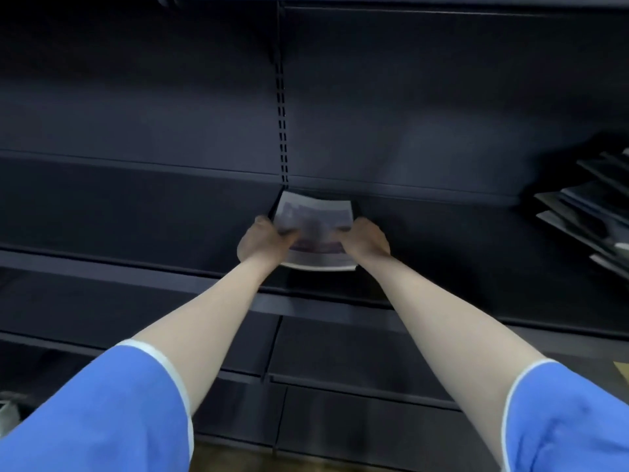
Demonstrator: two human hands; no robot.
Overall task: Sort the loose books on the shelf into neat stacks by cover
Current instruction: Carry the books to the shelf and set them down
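Note:
A thin book with a pale, purple-toned cover [315, 216] lies near the middle of the dark shelf [136, 212], close to the slotted upright. My left hand [262, 241] grips its left edge and my right hand [366, 240] grips its right edge. The cover bows slightly between them. A dark edge shows under its far right corner; whether more books lie beneath is hidden. Several loose dark-covered books [592, 212] lie fanned out at the far right of the same shelf.
The slotted upright [281, 107] divides the dark back panel. Lower shelves [340, 352] step out toward me below. A wooden floor strip shows at the bottom, and a small yellowish object [623, 371] sits at the right edge.

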